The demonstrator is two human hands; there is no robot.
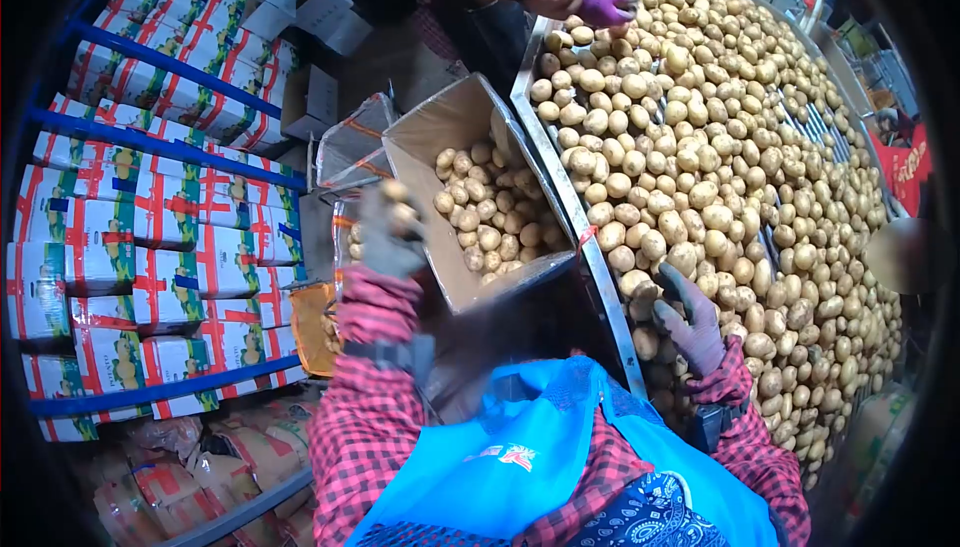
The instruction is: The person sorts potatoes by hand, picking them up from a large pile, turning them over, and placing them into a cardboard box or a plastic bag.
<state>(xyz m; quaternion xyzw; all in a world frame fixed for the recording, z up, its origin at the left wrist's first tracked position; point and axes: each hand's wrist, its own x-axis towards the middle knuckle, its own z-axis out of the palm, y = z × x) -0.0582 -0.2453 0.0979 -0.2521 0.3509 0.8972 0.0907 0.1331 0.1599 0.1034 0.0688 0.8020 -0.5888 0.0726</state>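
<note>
Both gloved hands were busy.
Nearest, the right hand (690, 322) lay with fingers bent over the potato pile (700, 147) at the desk (560, 172) edge, its grip unclear. The blurred left hand (388, 237) clutched raised potatoes (402, 209) beside the cardboard box (440, 132), which was part-filled with boxed potatoes (490, 222). Farther off, a co-worker's purple glove (605, 5) touched the pile.

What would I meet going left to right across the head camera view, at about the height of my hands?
stacked printed cartons → left hand holding small potatoes → open cardboard box partly filled with potatoes → metal table edge → right hand resting on the potato pile
</note>
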